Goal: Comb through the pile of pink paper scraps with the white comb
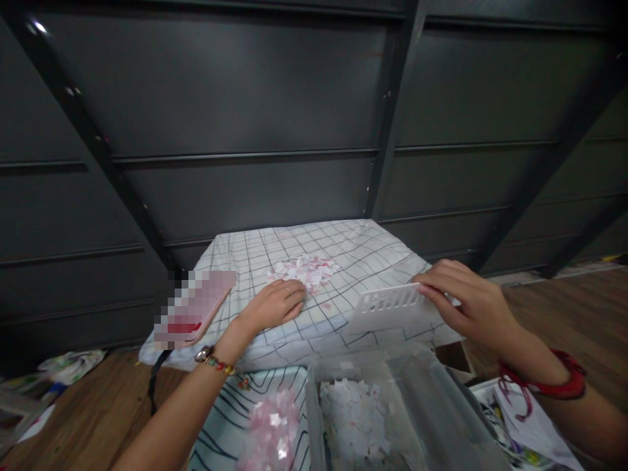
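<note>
My left hand rests at the near edge of a pile of small white and pink paper pieces on the checked cloth. Its fingers are curled together, and whatever is under them is hidden. On the right, my right hand pinches the corner of a thin white plastic piece with a row of slots along its top. That piece is held tilted above the front of the cloth. Below it, a translucent plastic box contains a heap of whitish paper bits.
A phone-like pink object lies at the cloth's left edge, partly pixelated. Pink and white bits lie on a striped cloth left of the box. Dark panels rise behind. Papers lie at lower right.
</note>
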The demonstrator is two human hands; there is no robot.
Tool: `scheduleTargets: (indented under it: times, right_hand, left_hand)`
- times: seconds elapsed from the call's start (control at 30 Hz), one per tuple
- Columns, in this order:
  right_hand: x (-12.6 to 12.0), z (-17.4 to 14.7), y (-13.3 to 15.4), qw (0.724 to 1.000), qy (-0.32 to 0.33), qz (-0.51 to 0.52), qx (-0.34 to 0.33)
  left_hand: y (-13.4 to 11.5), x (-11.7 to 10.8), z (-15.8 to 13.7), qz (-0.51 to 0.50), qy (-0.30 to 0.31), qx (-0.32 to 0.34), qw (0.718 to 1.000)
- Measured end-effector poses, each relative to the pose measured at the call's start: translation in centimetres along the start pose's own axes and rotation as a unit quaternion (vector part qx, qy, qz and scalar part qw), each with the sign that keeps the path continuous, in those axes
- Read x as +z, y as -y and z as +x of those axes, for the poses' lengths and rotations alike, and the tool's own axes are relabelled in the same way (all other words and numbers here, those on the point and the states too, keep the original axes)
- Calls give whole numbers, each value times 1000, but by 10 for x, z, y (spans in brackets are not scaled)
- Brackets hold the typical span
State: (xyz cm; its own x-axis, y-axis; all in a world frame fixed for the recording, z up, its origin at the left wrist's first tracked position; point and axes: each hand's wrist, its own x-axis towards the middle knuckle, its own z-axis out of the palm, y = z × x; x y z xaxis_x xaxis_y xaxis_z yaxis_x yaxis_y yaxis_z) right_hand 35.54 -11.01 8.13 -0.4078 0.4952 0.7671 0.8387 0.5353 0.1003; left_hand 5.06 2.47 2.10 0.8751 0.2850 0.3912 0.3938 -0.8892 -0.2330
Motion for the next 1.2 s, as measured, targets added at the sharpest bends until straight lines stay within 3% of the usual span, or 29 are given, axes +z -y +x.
scheduleTargets:
  times: [0.23,0.4,0.6,0.87,1.2]
  right_hand:
    - [25,11,-19,997,-29,-63,44]
    - [50,17,-24,989,-33,-144,25]
    - [68,24,-16,991,-26,-133,-8]
    - [62,24,-13,997,-18,-70,-16]
    - [64,25,-2,996,-31,-85,-25]
  left_hand:
    - [5,6,-1,-18,-27,-41,999]
    - [9,10,-3,-38,-28,-93,995]
    - [10,8,-4,-54,-24,-104,993]
    - [10,9,-5,-54,-20,-113,992]
    - [12,11,-6,-50,-19,-108,993]
